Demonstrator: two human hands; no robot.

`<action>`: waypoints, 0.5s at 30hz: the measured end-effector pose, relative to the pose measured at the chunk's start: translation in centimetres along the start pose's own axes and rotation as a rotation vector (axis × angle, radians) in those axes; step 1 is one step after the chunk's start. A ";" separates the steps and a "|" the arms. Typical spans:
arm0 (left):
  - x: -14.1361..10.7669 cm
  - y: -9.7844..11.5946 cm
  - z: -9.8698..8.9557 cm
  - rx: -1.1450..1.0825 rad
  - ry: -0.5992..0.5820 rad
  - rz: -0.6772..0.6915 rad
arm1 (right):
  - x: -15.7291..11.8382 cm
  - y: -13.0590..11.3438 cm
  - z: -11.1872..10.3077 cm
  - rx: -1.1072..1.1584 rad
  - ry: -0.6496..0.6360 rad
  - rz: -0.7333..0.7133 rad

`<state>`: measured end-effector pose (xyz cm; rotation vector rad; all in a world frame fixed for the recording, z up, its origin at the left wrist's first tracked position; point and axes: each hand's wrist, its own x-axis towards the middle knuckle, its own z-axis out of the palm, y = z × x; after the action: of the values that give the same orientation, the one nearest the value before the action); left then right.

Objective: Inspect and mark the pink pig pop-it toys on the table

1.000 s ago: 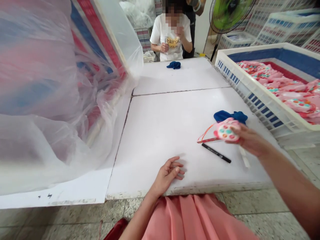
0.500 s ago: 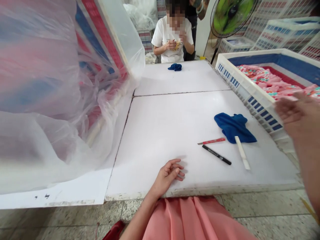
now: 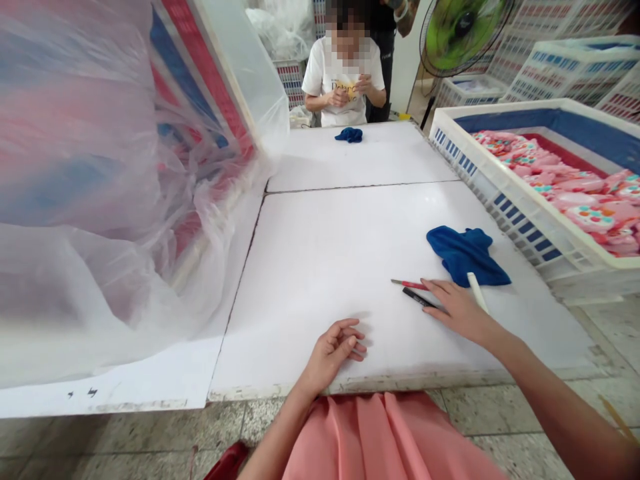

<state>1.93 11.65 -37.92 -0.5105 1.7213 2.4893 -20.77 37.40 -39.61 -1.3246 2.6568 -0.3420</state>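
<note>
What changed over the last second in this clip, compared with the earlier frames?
The right hand, earlier holding a pink toy with coloured buttons above the blue cloth, has let it go and come down empty onto the table, beside the black marker. The toy is off the table; which piece in the crate it is, I cannot tell. The left hand stayed resting near the table edge.

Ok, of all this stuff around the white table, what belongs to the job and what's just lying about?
Likely part of the job: black marker pen, red-handled utility knife, white plastic stick, crumpled blue cloth, all near the right hand; pink button-studded toys in the white plastic crate.

Just lying about: green electric fan, clear plastic sheeting, small blue cloth.
</note>
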 end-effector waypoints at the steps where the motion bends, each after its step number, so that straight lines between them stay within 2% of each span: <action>1: 0.0 0.0 0.0 0.003 0.002 -0.002 | -0.3 -0.5 0.3 -0.028 0.028 0.018; 8: -0.1 0.3 0.3 0.036 0.017 -0.027 | -1.8 -3.0 1.6 -0.099 0.198 0.183; 13: -0.1 0.3 0.3 0.054 0.020 -0.043 | -2.1 -2.1 1.5 -0.134 0.241 0.322; 15: -0.1 0.4 0.3 0.063 0.023 -0.040 | -1.9 -1.4 1.2 -0.177 0.298 0.336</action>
<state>1.88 11.80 -37.43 -0.5636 1.7730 2.4035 -18.25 37.95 -40.30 -0.8970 3.1570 -0.2834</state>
